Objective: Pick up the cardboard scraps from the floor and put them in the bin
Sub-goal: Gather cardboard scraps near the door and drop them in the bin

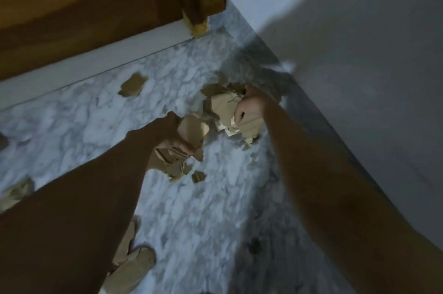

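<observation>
Brown cardboard scraps lie scattered over the marble floor (pixel 79 121). My left hand (pixel 169 134) is closed around a bundle of torn scraps (pixel 191 132) in the middle of the view. My right hand (pixel 249 108) grips another handful of scraps (pixel 224 108) close to the wall. A loose scrap (pixel 133 85) lies further off near the door sill, and a small scrap (pixel 199 176) sits just below my left hand. More pieces (pixel 134 262) lie under my left forearm. No bin is in view.
A brown wooden door (pixel 84 11) with a white sill (pixel 96 66) runs along the top left. A white wall (pixel 359 54) closes the right side, meeting the floor in a corner. Further scraps (pixel 16 192) lie at the left edge.
</observation>
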The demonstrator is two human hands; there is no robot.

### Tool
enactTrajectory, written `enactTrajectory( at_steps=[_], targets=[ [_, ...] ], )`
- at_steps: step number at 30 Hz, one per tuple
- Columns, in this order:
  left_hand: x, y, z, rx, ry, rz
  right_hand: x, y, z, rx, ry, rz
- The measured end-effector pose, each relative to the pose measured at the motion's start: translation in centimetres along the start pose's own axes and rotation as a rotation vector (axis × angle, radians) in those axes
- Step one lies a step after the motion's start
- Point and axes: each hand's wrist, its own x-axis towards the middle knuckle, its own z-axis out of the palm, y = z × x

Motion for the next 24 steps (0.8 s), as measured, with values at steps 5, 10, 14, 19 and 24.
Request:
enactTrajectory(
  at_steps=[5,10,14,19,24],
  targets=[
    [-2.0,-1.1,3.5,-0.051,-0.017,-0.032,3.6,-3.2,1.9,-0.278,-0.124,-0.026],
    [-2.1,-2.4,11.6,-0.225,0.164,-0.023,5.4,-2.6,3.7,-0.449,-0.036,0.025],
    [-2.0,-2.5,13.4,-0.234,0.312,-0.044,4.5,-2.1,3.9,-0.508,0.015,0.060],
    [-2.5,-2.1,13.8,-0.265,0.338,-0.110,2.4,-1.1,4.6,-0.321,0.111,-0.045],
    [-5.0,-3.8,12.9,-0.414,0.333,-0.228,-1.5,0.1,5.8,-0.094,0.036,-0.053]
  ],
)
